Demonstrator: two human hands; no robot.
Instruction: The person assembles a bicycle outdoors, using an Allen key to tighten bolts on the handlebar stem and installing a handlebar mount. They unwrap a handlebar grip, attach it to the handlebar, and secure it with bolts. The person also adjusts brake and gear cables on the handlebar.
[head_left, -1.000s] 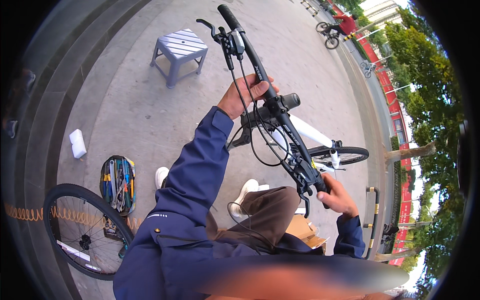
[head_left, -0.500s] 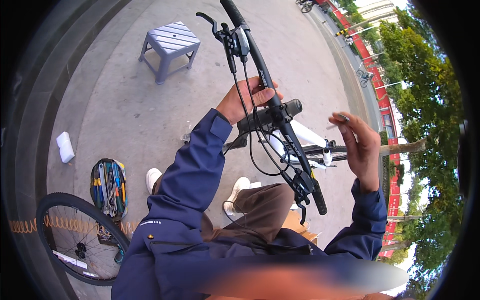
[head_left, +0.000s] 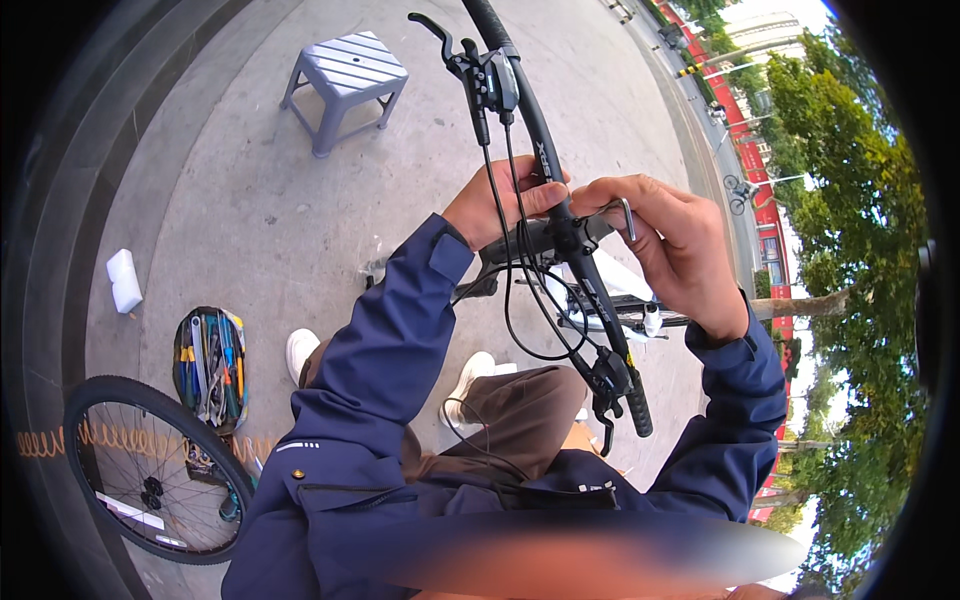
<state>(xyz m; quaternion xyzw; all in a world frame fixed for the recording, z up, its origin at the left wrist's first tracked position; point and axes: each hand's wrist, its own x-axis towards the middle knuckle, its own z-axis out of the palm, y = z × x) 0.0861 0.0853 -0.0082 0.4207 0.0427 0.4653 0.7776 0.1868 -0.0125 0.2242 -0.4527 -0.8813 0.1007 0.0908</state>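
A black bicycle handlebar (head_left: 536, 118) runs from the top of the view down to the right, with brake levers, shifters and looping black cables. My left hand (head_left: 505, 203) is closed around it near the middle, thumb on top. In my right hand (head_left: 678, 245) is a bent metal hex key (head_left: 629, 220), pinched between the fingers just right of the stem clamp (head_left: 572, 237). The key's short end sticks up; whether its other end sits in a bolt is hidden by my fingers. Below the bar shows part of the bicycle's white frame (head_left: 622, 272).
A grey plastic stool (head_left: 355, 68) stands at the far left. At the lower left are an open tool bag (head_left: 210, 365), a loose wheel (head_left: 88, 492), a coiled orange hose (head_left: 40, 444) and a white block (head_left: 124, 280). Trees (head_left: 850, 200) line the right side.
My right hand has moved left with the hex key, from clear of the bar to the stem clamp. The left hand stays on the handlebar, which appears slightly shifted right.
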